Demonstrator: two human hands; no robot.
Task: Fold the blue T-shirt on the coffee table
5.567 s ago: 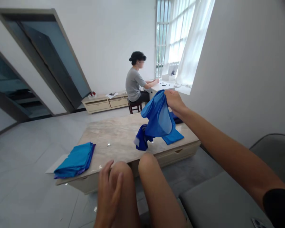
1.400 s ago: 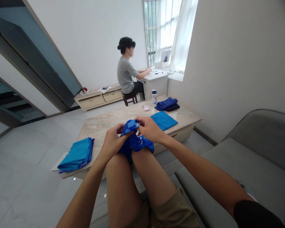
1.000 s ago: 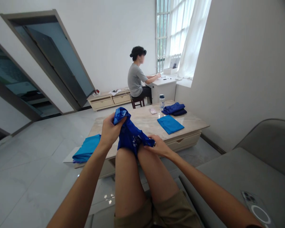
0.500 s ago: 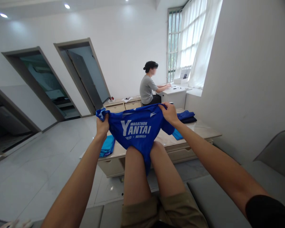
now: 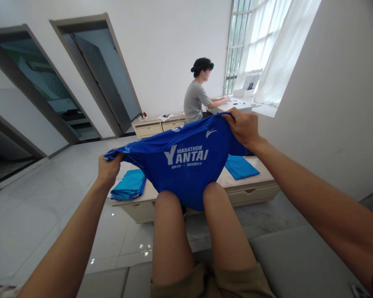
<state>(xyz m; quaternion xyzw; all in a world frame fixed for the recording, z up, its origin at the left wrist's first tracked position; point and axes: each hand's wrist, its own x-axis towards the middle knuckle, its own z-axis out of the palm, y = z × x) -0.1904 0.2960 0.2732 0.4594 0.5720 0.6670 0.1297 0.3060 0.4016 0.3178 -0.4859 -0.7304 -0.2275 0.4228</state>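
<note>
A blue T-shirt [image 5: 189,178] with white "Marathon Yantai" lettering is stretched between my two hands, its printed side towards me. My left hand [image 5: 109,167] is closed around a bunched sleeve end at the left. At the upper right, my right hand [image 5: 245,127] pinches the shirt near the other shoulder, and a sleeve droops below it. The lower part of the shirt hangs down by my knees. Beyond it, a folded light-blue garment [image 5: 129,184] lies on the low table near my left hand. Another flat light-blue garment [image 5: 241,167] lies on the right.
The low marble-topped table [image 5: 219,182] with drawers stands just past my knees. A person in a grey T-shirt [image 5: 195,101] sits at a white desk [image 5: 236,104] by the curtained window. Grey sofa cushions [image 5: 292,265] are beneath and beside me.
My hands have moved farther apart, the left outward and the right upward, drawing the T-shirt wider and flatter. My view has tilted down, showing more of the garments on the table.
</note>
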